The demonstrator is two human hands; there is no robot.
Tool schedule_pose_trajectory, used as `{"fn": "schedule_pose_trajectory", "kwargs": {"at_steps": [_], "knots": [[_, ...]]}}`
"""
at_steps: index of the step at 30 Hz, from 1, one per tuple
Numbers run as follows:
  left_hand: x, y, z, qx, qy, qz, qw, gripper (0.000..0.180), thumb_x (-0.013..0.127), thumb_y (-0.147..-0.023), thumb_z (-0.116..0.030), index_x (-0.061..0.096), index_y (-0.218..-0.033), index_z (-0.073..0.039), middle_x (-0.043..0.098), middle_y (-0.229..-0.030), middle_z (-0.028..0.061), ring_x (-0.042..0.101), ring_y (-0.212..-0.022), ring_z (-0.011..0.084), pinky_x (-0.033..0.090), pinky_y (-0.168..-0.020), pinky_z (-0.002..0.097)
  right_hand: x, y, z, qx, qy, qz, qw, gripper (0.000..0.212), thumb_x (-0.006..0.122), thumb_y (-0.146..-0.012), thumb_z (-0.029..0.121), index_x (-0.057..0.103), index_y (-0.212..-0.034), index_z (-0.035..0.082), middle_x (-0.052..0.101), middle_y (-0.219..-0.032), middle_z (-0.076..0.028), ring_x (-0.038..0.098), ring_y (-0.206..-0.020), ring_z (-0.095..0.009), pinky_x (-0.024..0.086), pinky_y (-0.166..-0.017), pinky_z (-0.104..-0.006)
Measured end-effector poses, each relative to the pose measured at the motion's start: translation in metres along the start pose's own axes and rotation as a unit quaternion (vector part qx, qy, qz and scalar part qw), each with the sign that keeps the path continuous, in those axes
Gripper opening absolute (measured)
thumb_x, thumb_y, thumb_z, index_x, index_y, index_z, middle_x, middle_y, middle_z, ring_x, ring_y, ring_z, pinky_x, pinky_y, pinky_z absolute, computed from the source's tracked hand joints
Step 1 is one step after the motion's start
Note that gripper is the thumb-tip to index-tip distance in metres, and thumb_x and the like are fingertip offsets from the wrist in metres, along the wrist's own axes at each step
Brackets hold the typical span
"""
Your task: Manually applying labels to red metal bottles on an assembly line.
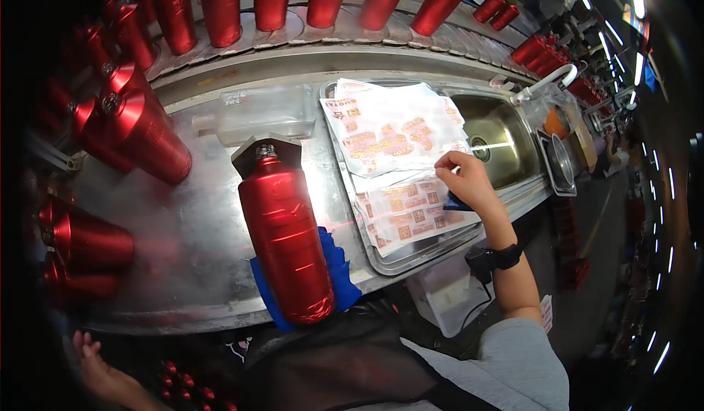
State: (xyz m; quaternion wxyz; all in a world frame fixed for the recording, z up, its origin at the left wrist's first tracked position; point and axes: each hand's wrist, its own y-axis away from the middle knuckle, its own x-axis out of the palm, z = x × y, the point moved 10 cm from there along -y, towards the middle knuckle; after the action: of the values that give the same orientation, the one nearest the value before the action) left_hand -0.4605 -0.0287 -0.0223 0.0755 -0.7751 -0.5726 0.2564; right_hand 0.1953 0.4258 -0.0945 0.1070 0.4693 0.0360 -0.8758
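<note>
Curled narrow with the right grip (469,181) over the printed sheets (389,136) — cannot tell if pinching one — and spread wide with the left grip (99,369), with the red bottle (284,239) between, by the worktop's (202,253) near edge.

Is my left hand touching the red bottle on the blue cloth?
Apart. The head view shows a wide gap between the left hand and the red bottle.

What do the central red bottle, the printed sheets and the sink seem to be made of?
Red bottle: perhaps coated glass or metal, glossy; bright highlights. Printed sheets: probably matte paper; thin, overlapping edges. Sink: likely polished stainless steel; bright reflections.
</note>
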Motion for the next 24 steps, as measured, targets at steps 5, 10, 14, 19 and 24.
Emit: {"fn": "schedule_pose_trajectory", "kwargs": {"at_steps": [5, 10, 14, 19, 24], "knots": [[0.176, 0.093, -0.075, -0.062, 0.091, 0.28, 0.954, 0.055, 0.056, -0.091, 0.004, 0.041, -0.145, 0.001, 0.058, -0.127, 0.0115, 0.059, -0.107, 0.0159, 0.046, -0.089, 0.0267, 0.015, -0.045, 0.002, -0.019, 0.079, 0.017, 0.997, 0.017, 0.07, -0.079, 0.016, 0.07, -0.089, 0.003, 0.07, -0.082, -0.013, 0.067, -0.076, -0.03, 0.051, -0.069, -0.0392], [0.23, 0.12, -0.099, -0.04, 0.116, 0.367, 0.922, 0.059, 0.058, -0.089, 0.002, 0.04, -0.145, -0.001, 0.057, -0.128, 0.0115, 0.059, -0.108, 0.0163, 0.045, -0.094, 0.0293, 0.002, -0.093, -0.036, 0.003, 0.196, -0.017, 0.981, 0.028, 0.077, -0.072, 0.026, 0.069, -0.087, 0.004, 0.07, -0.084, -0.013, 0.068, -0.083, -0.031, 0.052, -0.071, -0.0415], [0.24, 0.123, -0.097, -0.058, 0.135, 0.37, 0.917, 0.059, 0.059, -0.088, 0.001, 0.041, -0.144, -0.002, 0.059, -0.125, 0.0099, 0.06, -0.104, 0.0154, 0.046, -0.092, 0.0286, -0.005, -0.123, -0.043, -0.008, 0.227, -0.002, 0.974, 0.026, 0.078, -0.071, 0.027, 0.074, -0.092, 0.012, 0.07, -0.089, -0.01, 0.068, -0.086, -0.028, 0.053, -0.074, -0.0405], [0.245, 0.125, -0.08, -0.099, 0.136, 0.365, 0.916, 0.059, 0.059, -0.088, 0.002, 0.042, -0.144, -0.003, 0.059, -0.123, 0.0089, 0.06, -0.101, 0.0134, 0.048, -0.089, 0.0268, 0.006, -0.148, -0.01, -0.167, 0.242, 0.001, 0.956, 0.025, 0.071, -0.078, 0.017, 0.078, -0.101, 0.022, 0.069, -0.097, -0.006, 0.067, -0.091, -0.029, 0.054, -0.079, -0.0406], [0.255, 0.131, -0.074, -0.125, 0.119, 0.383, 0.907, 0.057, 0.059, -0.088, 0.002, 0.043, -0.143, -0.002, 0.06, -0.121, 0.0092, 0.06, -0.1, 0.013, 0.048, -0.087, 0.0259, -0.015, -0.165, -0.034, -0.07, 0.279, -0.118, 0.95, 0.042, 0.075, -0.077, 0.022, 0.069, -0.118, 0.017, 0.067, -0.108, -0.011, 0.067, -0.096, -0.033, 0.053, -0.083, -0.0416]]}}
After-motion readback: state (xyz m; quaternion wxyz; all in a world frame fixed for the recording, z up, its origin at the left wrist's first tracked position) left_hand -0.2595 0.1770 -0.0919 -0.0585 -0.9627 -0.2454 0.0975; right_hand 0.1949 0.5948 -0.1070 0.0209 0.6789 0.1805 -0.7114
